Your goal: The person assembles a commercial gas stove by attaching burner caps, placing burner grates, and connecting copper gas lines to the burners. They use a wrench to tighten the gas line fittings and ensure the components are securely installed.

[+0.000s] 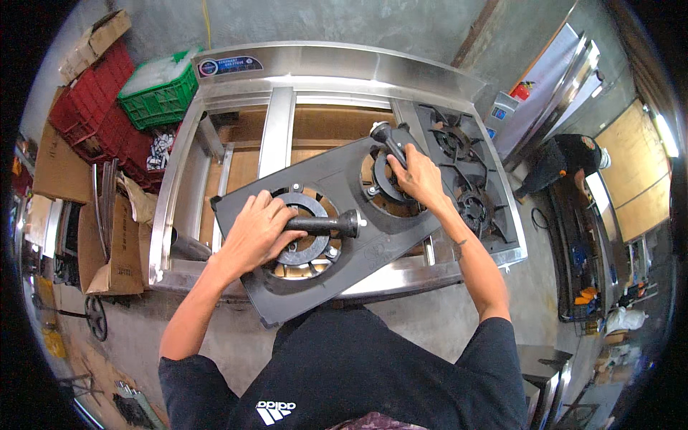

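A dark grey two-hole cooktop panel [358, 261] lies at a slant across the open steel stove frame [161, 208], its near left corner jutting toward me. My left hand [256, 228] is closed on the left end of a black burner tube [331, 224], which crosses the left ring [304, 254]. Over the farther opening, my right hand [417, 174] grips a second black burner tube [389, 137], tilted over the right ring [387, 186]. Bolts show around both rings. Whether the tubes are attached to the rings I cannot tell.
Black pan grates with burners [469, 168] fill the frame's right end. Green [159, 97] and red crates [93, 107] stand at the left, with a cardboard box [115, 251] below. Another person [566, 161] bends over a bench at the right. A steel backsplash [315, 61] rises behind.
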A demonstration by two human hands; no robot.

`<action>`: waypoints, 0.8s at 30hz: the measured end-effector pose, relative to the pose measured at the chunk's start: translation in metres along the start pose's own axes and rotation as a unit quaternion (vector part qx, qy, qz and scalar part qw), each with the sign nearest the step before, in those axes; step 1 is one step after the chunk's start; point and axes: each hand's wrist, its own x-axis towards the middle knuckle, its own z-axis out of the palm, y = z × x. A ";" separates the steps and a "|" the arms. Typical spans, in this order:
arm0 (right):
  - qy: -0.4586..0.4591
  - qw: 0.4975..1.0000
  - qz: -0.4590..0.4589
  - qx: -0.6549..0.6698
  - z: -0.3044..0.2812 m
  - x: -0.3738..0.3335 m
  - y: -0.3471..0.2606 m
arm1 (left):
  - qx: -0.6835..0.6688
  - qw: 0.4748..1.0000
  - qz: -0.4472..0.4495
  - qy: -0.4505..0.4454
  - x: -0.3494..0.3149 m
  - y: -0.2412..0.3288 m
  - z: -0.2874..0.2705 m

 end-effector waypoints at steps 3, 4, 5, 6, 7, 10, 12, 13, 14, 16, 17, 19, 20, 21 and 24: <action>0.016 0.999 -0.028 0.016 -0.002 0.014 -0.002 | -0.010 1.000 -0.017 0.011 0.001 0.013 -0.006; 0.019 0.998 -0.051 0.012 -0.003 0.020 -0.003 | -0.008 1.000 -0.026 0.014 0.002 0.018 -0.009; 0.016 0.997 -0.069 0.007 -0.007 0.033 -0.003 | -0.008 0.999 -0.031 0.032 0.006 0.022 -0.012; 0.008 0.997 -0.081 -0.003 -0.010 0.044 -0.004 | -0.012 0.998 -0.038 0.047 0.009 0.028 -0.015; 0.000 0.995 -0.100 -0.005 -0.014 0.058 -0.004 | -0.017 0.997 -0.046 0.060 0.014 0.035 -0.016; 0.023 0.988 -0.153 0.004 -0.017 0.094 -0.012 | -0.013 0.993 -0.075 0.087 0.029 0.056 -0.011; 0.036 0.980 -0.197 0.009 -0.016 0.113 -0.018 | -0.019 0.989 -0.090 0.114 0.036 0.073 0.001; 0.025 0.976 -0.213 0.027 -0.014 0.120 -0.021 | -0.027 0.986 -0.108 0.121 0.039 0.081 0.008; 0.020 0.974 -0.224 0.016 -0.011 0.127 -0.024 | -0.033 0.983 -0.125 0.129 0.041 0.089 0.016; 0.024 0.964 -0.266 0.002 -0.001 0.137 -0.032 | -0.057 0.972 -0.149 0.171 0.043 0.103 0.034; 0.024 0.961 -0.274 -0.007 0.005 0.138 -0.034 | -0.074 0.965 -0.176 0.182 0.043 0.111 0.043; 0.014 0.955 -0.297 -0.001 0.016 0.141 -0.040 | -0.107 0.948 -0.221 0.204 0.041 0.125 0.058; 0.001 0.954 -0.301 -0.002 0.022 0.141 -0.043 | -0.110 0.944 -0.229 0.212 0.040 0.129 0.064; -0.007 0.951 -0.310 0.012 0.026 0.140 -0.044 | -0.113 0.940 -0.243 0.211 0.039 0.132 0.069; -0.025 0.950 -0.312 0.007 0.035 0.137 -0.054 | -0.115 0.933 -0.273 0.207 0.033 0.139 0.075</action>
